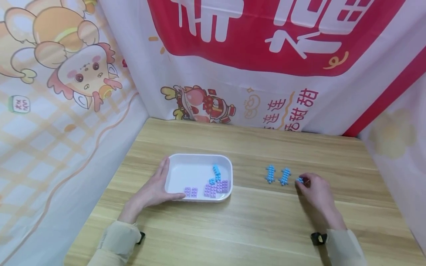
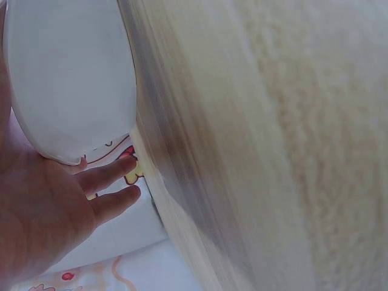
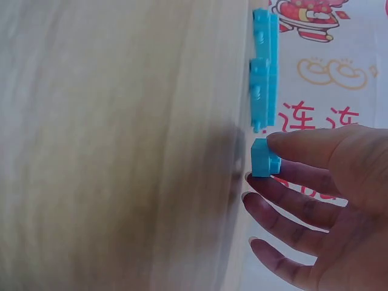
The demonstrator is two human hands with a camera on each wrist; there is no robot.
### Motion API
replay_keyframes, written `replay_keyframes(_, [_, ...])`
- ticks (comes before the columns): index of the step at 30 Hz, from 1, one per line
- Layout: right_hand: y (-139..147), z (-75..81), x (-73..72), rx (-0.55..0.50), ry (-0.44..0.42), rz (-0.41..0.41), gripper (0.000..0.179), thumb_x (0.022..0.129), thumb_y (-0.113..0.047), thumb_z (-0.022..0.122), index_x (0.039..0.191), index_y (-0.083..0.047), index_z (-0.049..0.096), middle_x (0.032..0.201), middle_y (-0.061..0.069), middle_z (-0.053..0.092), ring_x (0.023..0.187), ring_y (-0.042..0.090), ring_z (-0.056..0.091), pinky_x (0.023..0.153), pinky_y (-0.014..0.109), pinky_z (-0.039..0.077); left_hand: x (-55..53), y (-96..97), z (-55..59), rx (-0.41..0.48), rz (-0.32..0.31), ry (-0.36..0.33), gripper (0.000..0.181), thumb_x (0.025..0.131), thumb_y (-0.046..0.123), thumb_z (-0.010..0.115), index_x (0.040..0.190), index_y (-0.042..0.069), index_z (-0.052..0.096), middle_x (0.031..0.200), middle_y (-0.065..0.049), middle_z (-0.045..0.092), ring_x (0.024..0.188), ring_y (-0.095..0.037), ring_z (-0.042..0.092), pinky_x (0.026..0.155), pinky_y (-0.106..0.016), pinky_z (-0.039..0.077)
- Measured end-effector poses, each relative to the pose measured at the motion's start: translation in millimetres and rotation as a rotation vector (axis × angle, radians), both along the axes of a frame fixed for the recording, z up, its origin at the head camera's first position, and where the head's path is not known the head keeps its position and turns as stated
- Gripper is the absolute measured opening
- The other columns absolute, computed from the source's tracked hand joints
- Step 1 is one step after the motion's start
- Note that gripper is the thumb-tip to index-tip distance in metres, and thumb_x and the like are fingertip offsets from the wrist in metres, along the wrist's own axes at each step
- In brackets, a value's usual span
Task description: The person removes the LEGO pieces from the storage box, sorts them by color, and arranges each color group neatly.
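My left hand (image 1: 154,189) grips the left end of a white tray (image 1: 188,168), its thumb along the near rim and its fingers at the far left corner. Inside the tray lie several purple building bricks (image 1: 210,190) and a few blue bricks (image 1: 217,172). At the right, my right hand (image 1: 317,192) pinches a small blue building brick (image 3: 260,159) between thumb and index finger, just over the table. Left of that hand, two blue brick assemblies (image 1: 271,174) with studded sides lie side by side. The fingers partly cover the held brick in the head view.
The wooden table (image 1: 253,229) runs back to a printed cloth (image 1: 206,70) hanging behind it. Another patterned cloth (image 1: 66,140) hangs along the left side, and a pale one (image 1: 396,122) along the right.
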State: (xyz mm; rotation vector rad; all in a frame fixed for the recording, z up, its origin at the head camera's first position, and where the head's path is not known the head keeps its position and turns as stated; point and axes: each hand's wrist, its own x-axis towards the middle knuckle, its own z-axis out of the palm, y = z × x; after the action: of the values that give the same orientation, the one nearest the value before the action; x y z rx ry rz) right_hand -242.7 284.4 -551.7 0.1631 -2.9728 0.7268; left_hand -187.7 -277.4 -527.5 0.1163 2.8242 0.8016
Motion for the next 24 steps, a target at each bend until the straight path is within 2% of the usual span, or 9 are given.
replay_keyframes(7, [0.3,-1.4,-6.4,0.021,-0.051,0.002,0.028,0.1,-0.012,0.078,0.12,0.007,0.075,0.106,0.025,0.077,0.091,0.035,0.072,0.078,0.055,0.062,0.9,-0.2,-0.4,0.003,0.001,0.003,0.157,0.076,0.078,0.087,0.176,0.008,-0.012,0.186,-0.022,-0.011,0.166,-0.057,0.018,0.133,-0.072,0.027])
replay_keyframes(16, [0.5,-1.4,-10.2,0.031,-0.105,0.043,0.033,0.099,-0.015,0.08,0.125,0.005,0.075,0.113,0.024,0.073,0.094,0.032,0.07,0.08,0.052,0.062,0.1,-0.2,-0.5,0.0,0.0,0.007,0.157,0.076,0.078,0.087,0.176,0.008,-0.012,0.185,-0.022,-0.01,0.166,-0.058,0.018,0.132,-0.072,0.027])
replay_keyframes(20, [-2.4,2.7,-9.2,0.03,-0.077,0.067,0.039,0.099,-0.018,0.081,0.131,0.005,0.073,0.115,0.025,0.072,0.097,0.035,0.07,0.082,0.056,0.062,0.5,-0.3,-1.0,0.0,0.002,0.008,0.157,0.076,0.078,0.087,0.176,0.008,-0.011,0.185,-0.022,-0.011,0.166,-0.057,0.018,0.133,-0.072,0.027])
replay_keyframes(24, [-10.4,11.2,-7.5,0.035,-0.007,0.093,0.043,0.099,-0.019,0.082,0.133,0.005,0.072,0.118,0.027,0.074,0.102,0.041,0.073,0.087,0.062,0.063,0.4,-0.2,-0.7,0.005,0.003,0.007,0.157,0.076,0.078,0.087,0.176,0.007,-0.011,0.185,-0.022,-0.011,0.166,-0.058,0.019,0.133,-0.072,0.027])
